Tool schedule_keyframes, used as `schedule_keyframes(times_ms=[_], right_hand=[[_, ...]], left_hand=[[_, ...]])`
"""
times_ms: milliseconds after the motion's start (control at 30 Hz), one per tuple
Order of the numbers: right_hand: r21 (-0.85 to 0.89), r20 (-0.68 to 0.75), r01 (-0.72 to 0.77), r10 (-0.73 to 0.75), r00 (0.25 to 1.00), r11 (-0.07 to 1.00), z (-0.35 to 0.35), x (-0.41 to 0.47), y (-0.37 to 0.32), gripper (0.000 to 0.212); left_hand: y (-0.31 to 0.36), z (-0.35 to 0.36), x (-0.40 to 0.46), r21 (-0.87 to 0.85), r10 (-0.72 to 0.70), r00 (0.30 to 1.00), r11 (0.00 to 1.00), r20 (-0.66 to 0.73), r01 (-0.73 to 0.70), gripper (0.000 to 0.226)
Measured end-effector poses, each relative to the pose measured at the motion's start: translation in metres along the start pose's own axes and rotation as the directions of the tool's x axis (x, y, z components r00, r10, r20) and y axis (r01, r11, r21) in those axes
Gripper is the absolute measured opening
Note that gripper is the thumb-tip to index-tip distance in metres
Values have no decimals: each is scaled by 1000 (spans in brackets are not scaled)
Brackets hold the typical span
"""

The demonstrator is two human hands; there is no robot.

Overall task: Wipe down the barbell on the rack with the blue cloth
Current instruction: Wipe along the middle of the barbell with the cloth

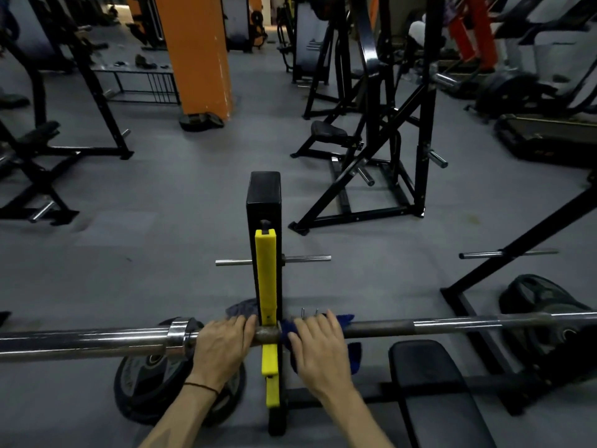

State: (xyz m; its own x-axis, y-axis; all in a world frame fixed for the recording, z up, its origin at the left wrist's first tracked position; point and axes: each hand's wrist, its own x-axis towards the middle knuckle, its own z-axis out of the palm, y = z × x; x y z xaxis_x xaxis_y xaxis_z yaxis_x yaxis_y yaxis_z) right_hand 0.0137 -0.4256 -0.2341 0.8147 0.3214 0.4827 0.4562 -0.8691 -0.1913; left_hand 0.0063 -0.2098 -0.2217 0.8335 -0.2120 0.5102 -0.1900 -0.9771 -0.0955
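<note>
Right hand (318,345) grips blue cloth (342,319) on barbell (452,326)

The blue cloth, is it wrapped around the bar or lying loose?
Wrapped: the blue cloth drapes over the barbell under the right hand, its end hanging below the bar.

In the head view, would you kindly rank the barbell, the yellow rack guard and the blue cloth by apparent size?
1. barbell, spanning the frame.
2. yellow rack guard.
3. blue cloth, partly hidden under the right hand.
</note>
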Motion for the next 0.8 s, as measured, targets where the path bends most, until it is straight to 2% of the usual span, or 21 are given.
schedule_keyframes(times_ms=[67,167,233,300,433,533,567,633,800], right_hand=[[-68,-23,-11,10,1000,998,-13,-5,43,38],[-230,-97,-146,126,987,962,-40,-12,108,49],[-287,-128,-247,218,968,926,-50,-11,121,48],[-271,-145,-294,263,954,917,-43,-6,104,42],[-139,-38,-101,97,995,985,-6,12,7,39],[-116,-16,-1,-1,1000,993,7,19,-26,32],[-125,-9,17,-18,1000,992,6,19,-16,33],[-135,3,40,-40,999,990,-1,12,21,35],[-219,-125,-155,130,984,963,-25,2,108,49]], left_hand=[[0,-4,5,-10,-27,996,1000,86,28,51],[-3,-4,17,22,-75,978,997,197,73,47],[-6,-3,22,34,-28,970,999,242,20,41],[-5,-4,23,32,-10,966,999,259,2,36],[3,-5,17,65,-49,968,997,247,33,40],[5,-7,9,112,-22,976,994,216,-2,23],[5,-8,5,94,-24,980,996,200,5,18],[4,-9,-6,15,-65,985,998,161,63,23],[3,-10,-35,-113,-174,973,975,151,192,38]])
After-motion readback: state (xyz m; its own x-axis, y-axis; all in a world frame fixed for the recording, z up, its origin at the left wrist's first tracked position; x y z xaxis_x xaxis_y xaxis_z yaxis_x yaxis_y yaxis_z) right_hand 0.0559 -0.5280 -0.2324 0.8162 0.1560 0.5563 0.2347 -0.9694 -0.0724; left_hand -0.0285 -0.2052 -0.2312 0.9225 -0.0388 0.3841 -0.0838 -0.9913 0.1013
